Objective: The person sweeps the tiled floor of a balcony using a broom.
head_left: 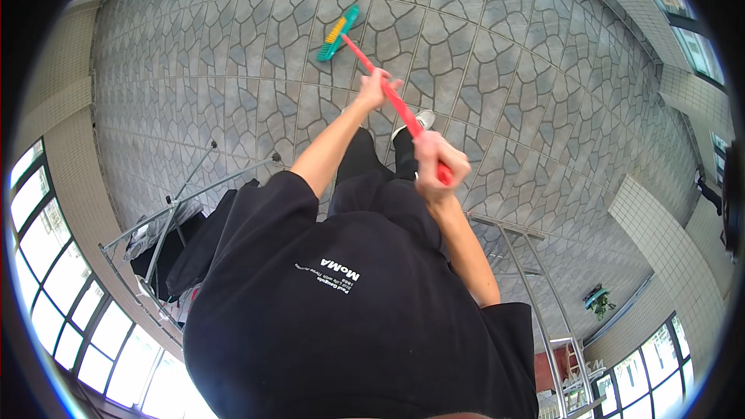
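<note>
A broom (405,114) with a red handle slants across the middle of the head view. Its green head (338,33), with a yellow patch, is at the far end and appears to rest on the stone-patterned floor. My left hand (373,90) is closed round the handle partway along, thumb side toward the right. Nearer my body, my right hand (439,161) grips the top end of the handle in a fist, slightly blurred. The red tip pokes out beside its fingers. My feet, in light shoes (424,119), stand just beyond my hands and are partly hidden.
Grey paving (497,54) spreads ahead and to both sides. A metal drying rack (167,209) with dark clothes stands close on my left. Metal rails (528,279) stand on my right, a potted plant (598,302) beyond them. Tiled walls (74,93) edge the floor.
</note>
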`<state>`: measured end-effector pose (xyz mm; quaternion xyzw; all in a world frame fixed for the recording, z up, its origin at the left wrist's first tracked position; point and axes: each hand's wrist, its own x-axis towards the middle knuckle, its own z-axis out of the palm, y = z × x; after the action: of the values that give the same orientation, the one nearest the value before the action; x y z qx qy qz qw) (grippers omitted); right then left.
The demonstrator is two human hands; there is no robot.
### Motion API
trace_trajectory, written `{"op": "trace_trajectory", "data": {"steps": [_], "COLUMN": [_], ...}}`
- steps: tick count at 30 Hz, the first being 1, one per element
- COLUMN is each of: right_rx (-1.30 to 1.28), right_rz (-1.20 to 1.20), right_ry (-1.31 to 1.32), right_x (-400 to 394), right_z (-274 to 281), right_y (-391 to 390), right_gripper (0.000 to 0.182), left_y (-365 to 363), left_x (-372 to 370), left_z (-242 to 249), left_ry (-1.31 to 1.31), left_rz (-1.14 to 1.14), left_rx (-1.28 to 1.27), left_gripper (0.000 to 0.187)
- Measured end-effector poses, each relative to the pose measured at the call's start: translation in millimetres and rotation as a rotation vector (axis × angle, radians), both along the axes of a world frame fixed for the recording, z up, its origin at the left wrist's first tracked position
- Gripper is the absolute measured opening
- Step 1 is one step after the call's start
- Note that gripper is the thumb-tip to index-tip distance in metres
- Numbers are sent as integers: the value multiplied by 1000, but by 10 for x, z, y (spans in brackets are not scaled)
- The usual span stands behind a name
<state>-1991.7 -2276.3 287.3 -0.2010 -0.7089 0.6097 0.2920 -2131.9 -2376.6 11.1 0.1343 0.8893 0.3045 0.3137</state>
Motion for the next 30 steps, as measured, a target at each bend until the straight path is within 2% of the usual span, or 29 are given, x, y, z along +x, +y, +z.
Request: {"op": "trace_trajectory", "data": {"steps": [1, 2, 3, 4, 5, 8, 10, 13, 17, 18, 21, 23, 25, 27, 28, 30], "right_rx": [37, 34, 31, 26, 23, 91, 16, -131, -154, -123, -150, -186, -77, -127, -117, -90], "right_rz": [-77, -89, -100, -122, -146, -159, -232, -250, -65, -25, 91, 120, 289, 495, 509, 499], "right_ry": [-53, -53, -50, -58, -64, -76, 89, 240, 360, 317, 319, 275, 198, 105, 110, 105], "right_x": [100, 225, 366, 510, 627, 826, 958, 1078, 895, 791, 470, 226, -91, -328, -419, -551], "right_z": [67, 155, 257, 357, 457, 718, 765, 892, 1103, 1140, 1032, 908, 784, 563, 348, 63], "right_y": [85, 208, 354, 481, 592, 779, 906, 1068, 944, 880, 640, 394, 188, 32, -75, -245], "right_gripper": [19, 20, 21, 24, 27, 32, 37, 38, 37, 36, 33, 31, 30, 29, 28, 26], "left_y": [145, 333, 500, 668, 842, 1259, 1423, 1478, 1150, 1018, 540, 175, -226, -581, -722, -879], "left_x": [86, 271, 506, 707, 901, 1378, 1557, 1634, 1513, 1403, 1147, 900, 513, 295, 208, 55], "left_z": [-13, 141, 87, 129, 343, 505, 731, 1083, 1362, 1525, 1209, 1101, 1171, 830, 604, 197], "left_ry": [-203, -243, -150, -206, -227, -255, -245, -208, -172, -30, 60, -37, -184, 39, 50, 342], "left_rz": [-13, -19, -94, -99, -118, -151, -151, -126, -37, -14, 97, 246, 351, 353, 369, 273], "left_rx": [166, 278, 288, 396, 416, 422, 433, 435, 492, 442, 481, 411, 417, 373, 376, 307], "left_gripper": [54, 53, 56, 57, 57, 54, 54, 54, 50, 42, 36, 46, 41, 37, 37, 35]}}
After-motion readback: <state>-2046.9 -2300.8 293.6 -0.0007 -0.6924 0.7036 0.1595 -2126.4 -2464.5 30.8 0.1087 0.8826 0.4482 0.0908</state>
